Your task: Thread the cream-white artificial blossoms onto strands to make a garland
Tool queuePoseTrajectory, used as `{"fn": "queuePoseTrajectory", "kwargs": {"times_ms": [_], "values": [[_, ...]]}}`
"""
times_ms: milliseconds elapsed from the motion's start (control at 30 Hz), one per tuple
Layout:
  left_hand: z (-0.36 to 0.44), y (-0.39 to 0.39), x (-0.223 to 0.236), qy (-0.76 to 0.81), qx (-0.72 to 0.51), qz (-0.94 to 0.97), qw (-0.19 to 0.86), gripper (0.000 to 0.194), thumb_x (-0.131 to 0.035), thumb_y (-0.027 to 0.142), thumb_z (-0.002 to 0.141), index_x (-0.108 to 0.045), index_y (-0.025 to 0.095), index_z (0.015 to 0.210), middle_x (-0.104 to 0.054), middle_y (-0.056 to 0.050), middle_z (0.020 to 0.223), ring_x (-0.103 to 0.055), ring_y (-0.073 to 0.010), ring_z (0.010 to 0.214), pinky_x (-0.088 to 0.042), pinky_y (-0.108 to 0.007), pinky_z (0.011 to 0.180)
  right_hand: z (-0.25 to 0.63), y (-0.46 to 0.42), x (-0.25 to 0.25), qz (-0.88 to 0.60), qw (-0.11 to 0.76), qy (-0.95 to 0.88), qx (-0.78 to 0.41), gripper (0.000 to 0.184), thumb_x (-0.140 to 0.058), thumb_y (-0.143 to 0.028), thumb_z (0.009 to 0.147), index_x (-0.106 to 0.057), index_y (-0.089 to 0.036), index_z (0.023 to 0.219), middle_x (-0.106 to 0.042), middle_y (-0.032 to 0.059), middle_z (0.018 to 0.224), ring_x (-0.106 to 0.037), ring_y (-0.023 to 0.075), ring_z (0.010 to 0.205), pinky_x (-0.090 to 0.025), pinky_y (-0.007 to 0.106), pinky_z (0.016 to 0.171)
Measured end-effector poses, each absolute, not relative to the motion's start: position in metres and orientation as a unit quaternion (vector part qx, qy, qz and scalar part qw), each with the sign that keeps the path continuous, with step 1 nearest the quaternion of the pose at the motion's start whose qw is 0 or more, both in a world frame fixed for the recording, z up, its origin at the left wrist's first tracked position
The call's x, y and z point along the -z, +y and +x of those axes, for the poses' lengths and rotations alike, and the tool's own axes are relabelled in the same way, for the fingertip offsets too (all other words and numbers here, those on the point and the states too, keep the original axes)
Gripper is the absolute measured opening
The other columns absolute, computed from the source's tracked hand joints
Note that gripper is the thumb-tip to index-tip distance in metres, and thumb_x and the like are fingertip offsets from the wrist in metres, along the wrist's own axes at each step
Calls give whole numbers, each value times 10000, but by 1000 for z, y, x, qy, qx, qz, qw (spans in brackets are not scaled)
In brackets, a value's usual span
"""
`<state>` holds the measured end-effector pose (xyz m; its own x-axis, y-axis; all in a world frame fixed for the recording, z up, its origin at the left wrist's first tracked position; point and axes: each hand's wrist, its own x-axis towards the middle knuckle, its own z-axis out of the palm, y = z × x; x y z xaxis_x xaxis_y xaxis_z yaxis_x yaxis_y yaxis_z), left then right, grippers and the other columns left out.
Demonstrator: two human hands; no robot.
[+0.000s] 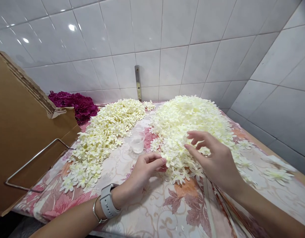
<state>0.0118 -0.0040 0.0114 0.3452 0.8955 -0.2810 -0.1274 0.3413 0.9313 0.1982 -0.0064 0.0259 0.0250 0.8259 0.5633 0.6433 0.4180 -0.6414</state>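
My left hand (150,165), with a watch on its wrist, is closed in a pinch at the near edge of the right-hand heap of white artificial flowers (192,112). A small white flower (168,160) with a yellowish centre shows at its fingertips. Over the front of the same heap hovers my right hand (212,155), its thumb and fingers apart. White petals lie behind that gap, and I see nothing clearly gripped there. Clear plastic cups (137,142) stand just beyond my left hand.
Another heap of cream flowers (110,122) spreads on the left of the flowered tablecloth (142,218). Purple flowers (75,104) lie behind it. A cardboard box (26,138) and a bent metal wire (33,158) are at far left. A tiled wall (177,66) closes the back.
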Motion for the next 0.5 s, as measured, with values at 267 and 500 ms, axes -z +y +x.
{"fn": "queuePoseTrajectory", "kwargs": {"times_ms": [267,500], "values": [[12,-3,-13,406,-366,497,674,134,-689,278,719,-632,157,713,-581,-8,715,-552,-108,704,-416,-220,672,188,-10,-11,-395,391,-820,-134,79,-541,-180,847,-574,-183,775,-601,21,701,-550,132,642,-429,255,572],[12,-3,-14,415,-364,468,690,134,-654,275,738,-617,154,692,-561,-5,705,-562,-115,711,-427,-229,681,188,-13,-19,-416,389,-795,-209,137,-515,-168,858,-608,-196,762,-636,13,711,-573,132,655,-439,254,599]]}}
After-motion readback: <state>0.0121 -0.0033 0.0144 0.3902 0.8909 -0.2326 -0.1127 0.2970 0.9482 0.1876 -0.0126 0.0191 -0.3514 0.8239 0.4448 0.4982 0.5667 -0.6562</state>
